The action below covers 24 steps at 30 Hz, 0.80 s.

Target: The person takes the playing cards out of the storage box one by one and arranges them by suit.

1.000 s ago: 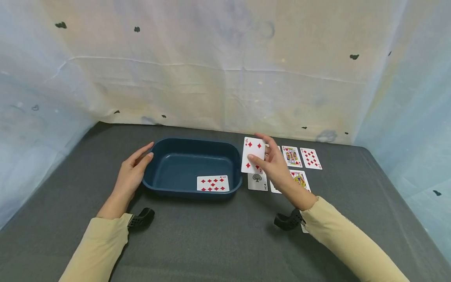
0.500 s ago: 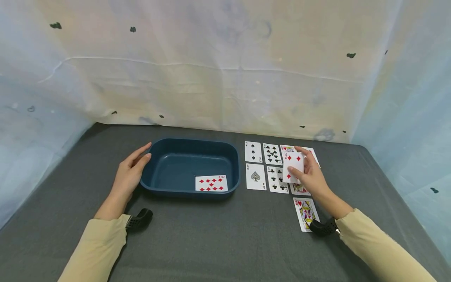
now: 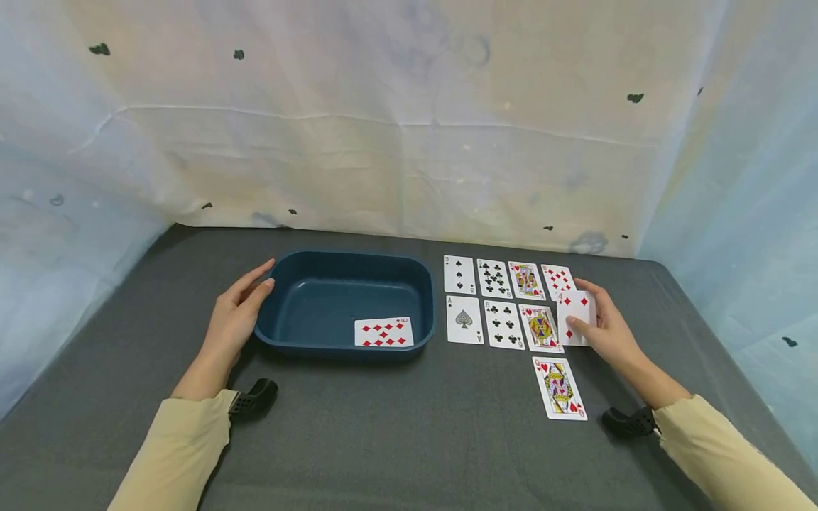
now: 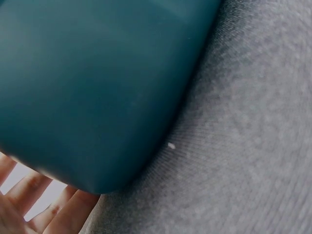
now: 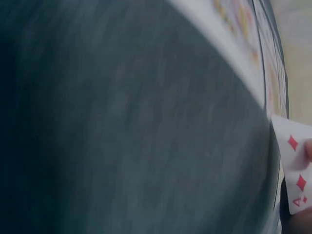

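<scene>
My right hand (image 3: 607, 326) pinches a four of diamonds (image 3: 576, 316) between thumb and fingers, at the right end of the near row of cards. In the right wrist view this card (image 5: 298, 168) shows at the right edge, with a bit of the thumb on it. My left hand (image 3: 233, 319) touches the left end of a dark blue tray (image 3: 345, 349). Its fingers (image 4: 68, 209) lie extended along the tray's outer wall (image 4: 97, 107) in the left wrist view. Inside the tray, a diamond card (image 3: 383, 332) lies face up against the near wall.
Left of the held card lie an ace of spades (image 3: 464, 319), a six of clubs (image 3: 505, 325) and a face card (image 3: 541, 328). Behind runs another row, with a spade card (image 3: 459, 275) and a king (image 3: 527, 281). A queen of hearts (image 3: 559, 388) lies nearer.
My right hand has carried the four of diamonds rightward, from beside the tray to the right end of the near row. The left hand stays at the tray.
</scene>
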{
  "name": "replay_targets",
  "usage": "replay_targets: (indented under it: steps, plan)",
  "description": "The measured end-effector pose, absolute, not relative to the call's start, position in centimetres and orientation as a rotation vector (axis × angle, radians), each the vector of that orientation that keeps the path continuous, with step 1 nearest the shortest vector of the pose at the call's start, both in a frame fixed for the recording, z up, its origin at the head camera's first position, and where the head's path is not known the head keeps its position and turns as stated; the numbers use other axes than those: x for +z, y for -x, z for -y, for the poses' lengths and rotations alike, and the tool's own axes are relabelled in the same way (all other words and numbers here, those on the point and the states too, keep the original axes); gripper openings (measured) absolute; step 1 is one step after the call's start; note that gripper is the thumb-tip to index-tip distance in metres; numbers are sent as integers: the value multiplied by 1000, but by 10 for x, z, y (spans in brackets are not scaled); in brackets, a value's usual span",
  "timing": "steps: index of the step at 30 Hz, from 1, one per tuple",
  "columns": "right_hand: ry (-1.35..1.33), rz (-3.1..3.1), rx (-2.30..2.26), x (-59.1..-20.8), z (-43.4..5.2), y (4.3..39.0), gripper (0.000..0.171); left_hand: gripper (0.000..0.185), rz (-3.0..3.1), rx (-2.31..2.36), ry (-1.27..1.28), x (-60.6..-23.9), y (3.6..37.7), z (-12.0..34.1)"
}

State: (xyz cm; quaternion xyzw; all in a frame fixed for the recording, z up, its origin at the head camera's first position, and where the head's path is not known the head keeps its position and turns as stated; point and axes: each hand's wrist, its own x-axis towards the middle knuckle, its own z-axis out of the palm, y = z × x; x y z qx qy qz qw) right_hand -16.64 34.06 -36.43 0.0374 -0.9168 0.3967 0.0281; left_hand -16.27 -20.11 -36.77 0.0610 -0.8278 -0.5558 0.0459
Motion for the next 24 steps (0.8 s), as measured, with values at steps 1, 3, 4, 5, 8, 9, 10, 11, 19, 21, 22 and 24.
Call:
replay_targets:
  steps: [1, 3, 4, 5, 8, 9, 10, 11, 19, 21, 22, 24]
  plan:
    - [-101, 2856, 1201, -364, -344, 166, 69, 56, 2525, -1698, -188, -368, 163, 201]
    - [-74, 2904, 1162, -365, -350, 166, 72, 56, 2522, -1698, -192, -368, 162, 201]
    - [-66, 2924, 1147, -365, -353, 166, 73, 56, 2521, -1697, -194, -368, 162, 201]
    - [-61, 2943, 1131, -366, -356, 166, 74, 56, 2521, -1696, -195, -368, 162, 201]
    - [-72, 2979, 1079, -368, -361, 167, 78, 56, 2521, -1693, -195, -368, 162, 200]
    - [-81, 2985, 1058, -368, -362, 167, 78, 56, 2522, -1694, -194, -368, 162, 200]
    - [-87, 2990, 1040, -368, -362, 167, 78, 56, 2524, -1693, -192, -368, 162, 200]
    - [-93, 2993, 1030, -369, -362, 167, 78, 56, 2525, -1692, -192, -368, 162, 201]
    - [-96, 3006, 934, -371, -355, 165, 65, 56, 2524, -1690, -179, -367, 161, 201]
    - [-88, 3003, 928, -371, -353, 165, 62, 57, 2523, -1693, -176, -367, 161, 201]
    - [-73, 3006, 926, -370, -352, 165, 62, 57, 2522, -1694, -176, -367, 161, 201]
    - [-23, 3003, 909, -369, -348, 167, 62, 56, 2520, -1696, -174, -367, 162, 201]
